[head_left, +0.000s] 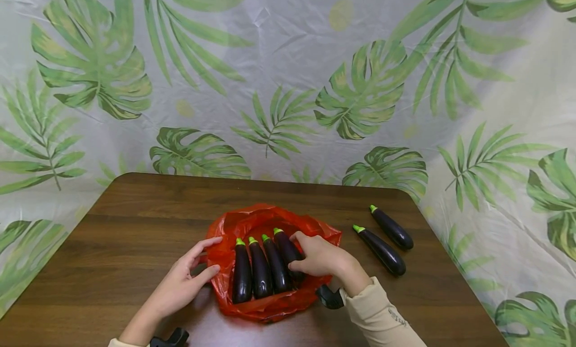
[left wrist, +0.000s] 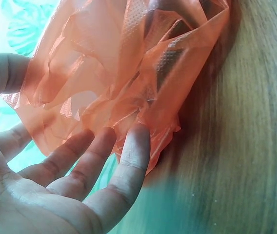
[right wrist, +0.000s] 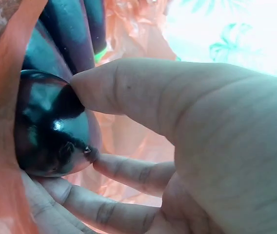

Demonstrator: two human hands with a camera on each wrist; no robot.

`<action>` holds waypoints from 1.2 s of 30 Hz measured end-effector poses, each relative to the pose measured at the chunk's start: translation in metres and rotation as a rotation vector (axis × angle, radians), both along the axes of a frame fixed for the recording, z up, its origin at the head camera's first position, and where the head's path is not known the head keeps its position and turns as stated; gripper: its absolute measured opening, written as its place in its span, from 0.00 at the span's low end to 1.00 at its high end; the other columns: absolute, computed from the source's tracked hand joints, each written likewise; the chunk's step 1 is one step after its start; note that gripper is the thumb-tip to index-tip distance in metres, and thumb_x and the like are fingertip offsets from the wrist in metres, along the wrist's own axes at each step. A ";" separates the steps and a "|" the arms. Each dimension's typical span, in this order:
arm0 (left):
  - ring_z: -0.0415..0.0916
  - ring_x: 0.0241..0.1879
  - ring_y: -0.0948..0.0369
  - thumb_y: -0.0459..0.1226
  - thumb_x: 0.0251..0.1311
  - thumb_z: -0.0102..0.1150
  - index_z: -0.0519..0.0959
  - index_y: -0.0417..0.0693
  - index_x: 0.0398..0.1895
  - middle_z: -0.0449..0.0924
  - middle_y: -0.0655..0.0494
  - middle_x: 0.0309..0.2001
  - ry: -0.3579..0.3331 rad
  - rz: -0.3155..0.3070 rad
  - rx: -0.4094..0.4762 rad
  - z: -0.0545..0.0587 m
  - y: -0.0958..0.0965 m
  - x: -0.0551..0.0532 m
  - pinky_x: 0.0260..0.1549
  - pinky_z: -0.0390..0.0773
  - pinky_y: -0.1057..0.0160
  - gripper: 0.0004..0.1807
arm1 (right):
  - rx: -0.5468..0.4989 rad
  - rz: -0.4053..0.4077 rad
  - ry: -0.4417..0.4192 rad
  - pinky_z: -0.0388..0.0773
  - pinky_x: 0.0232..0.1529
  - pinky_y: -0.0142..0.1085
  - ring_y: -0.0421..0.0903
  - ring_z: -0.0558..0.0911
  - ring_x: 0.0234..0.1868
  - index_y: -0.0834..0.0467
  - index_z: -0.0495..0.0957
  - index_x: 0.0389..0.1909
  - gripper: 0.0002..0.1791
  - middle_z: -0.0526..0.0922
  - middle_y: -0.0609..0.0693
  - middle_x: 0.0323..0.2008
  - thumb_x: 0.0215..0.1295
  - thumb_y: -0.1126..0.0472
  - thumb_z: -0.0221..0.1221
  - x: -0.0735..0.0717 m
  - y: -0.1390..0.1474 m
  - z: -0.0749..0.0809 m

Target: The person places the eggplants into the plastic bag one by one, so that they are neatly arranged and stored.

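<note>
A crumpled red plastic bag [head_left: 265,307] lies spread on the table with its mouth wide. Several dark purple eggplants [head_left: 260,269] with bright green stems sit side by side inside it. My right hand [head_left: 321,257] grips the rightmost eggplant [right wrist: 55,126], thumb on one side and fingers round the other, within the bag. At the bag's left side, my left hand [head_left: 184,274] touches the rim with spread fingers. In the left wrist view its fingers [left wrist: 131,165] rest loosely against the thin plastic, part of the hand showing behind the film.
Two more eggplants lie on the table right of the bag, a nearer one [head_left: 382,252] and a farther one [head_left: 392,228]. The brown wooden table [head_left: 148,227] ends at a leaf-patterned curtain [head_left: 288,62]. Dark straps [head_left: 330,297] sit at both wrists.
</note>
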State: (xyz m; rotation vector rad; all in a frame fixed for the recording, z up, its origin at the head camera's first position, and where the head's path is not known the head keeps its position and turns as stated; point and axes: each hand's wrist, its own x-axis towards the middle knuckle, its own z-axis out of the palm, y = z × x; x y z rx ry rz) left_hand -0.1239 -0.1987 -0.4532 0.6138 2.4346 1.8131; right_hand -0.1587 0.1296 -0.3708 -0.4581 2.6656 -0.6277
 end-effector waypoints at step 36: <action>0.78 0.58 0.75 0.36 0.76 0.63 0.70 0.49 0.77 0.77 0.38 0.68 -0.001 -0.001 0.003 -0.001 0.000 0.000 0.46 0.86 0.67 0.28 | 0.076 -0.013 -0.032 0.81 0.65 0.53 0.53 0.86 0.56 0.64 0.74 0.68 0.34 0.86 0.58 0.57 0.67 0.55 0.73 -0.004 0.000 -0.004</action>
